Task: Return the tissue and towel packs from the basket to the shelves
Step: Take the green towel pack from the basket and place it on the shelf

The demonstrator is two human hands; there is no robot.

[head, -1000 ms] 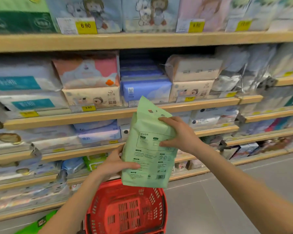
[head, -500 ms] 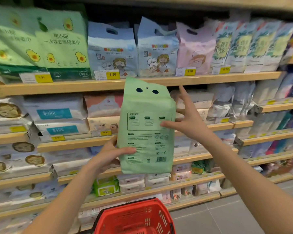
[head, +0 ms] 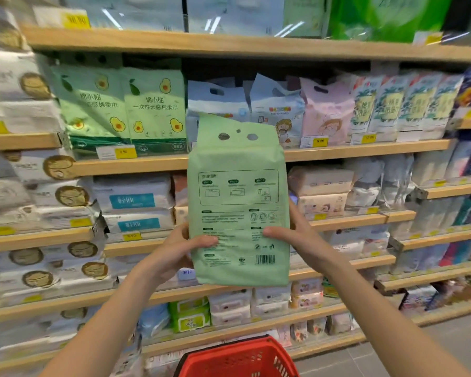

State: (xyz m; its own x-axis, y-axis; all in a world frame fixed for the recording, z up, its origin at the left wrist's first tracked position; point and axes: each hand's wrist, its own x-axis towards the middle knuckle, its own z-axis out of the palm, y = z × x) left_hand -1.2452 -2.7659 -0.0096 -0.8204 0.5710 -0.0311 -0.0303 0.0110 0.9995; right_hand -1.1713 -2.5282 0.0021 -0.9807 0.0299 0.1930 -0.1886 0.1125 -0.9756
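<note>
Wooden store shelves [head: 229, 44] packed with tissue goods fill the background; a pale green towel pack [head: 238, 202] stands upright, printed back toward the camera, gripped low on its sides by the left hand [head: 174, 251] and right hand [head: 299, 238]; matching avocado-print packs [head: 123, 110] sit up-left; a red basket [head: 237, 357] waits below.

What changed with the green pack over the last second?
The green pack rose from just above the red basket to shelf height and turned upright. The right hand slid from its upper edge to its lower side; the left hand still grips the other side. Both hands keep hold.
</note>
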